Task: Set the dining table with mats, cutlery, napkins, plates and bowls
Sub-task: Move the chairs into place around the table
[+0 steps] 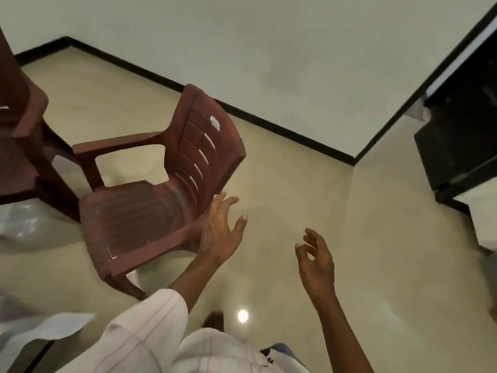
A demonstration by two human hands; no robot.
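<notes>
My left hand (220, 230) is stretched forward with its fingers spread, right beside the back edge of a brown plastic armchair (150, 200); whether it touches the chair is unclear. My right hand (317, 262) hangs in the air over the floor with loosely curled fingers and holds nothing. No mats, cutlery, napkins, plates or bowls can be made out. A pale sheet-like edge (45, 327) shows at the lower left; what it is I cannot tell.
A second brown plastic chair (18, 146) stands at the left edge. Cream tiled floor (295, 184) runs to white walls with black skirting (269, 127). A dark doorway or cabinet (462, 135) is at the right. My foot (213, 320) is below.
</notes>
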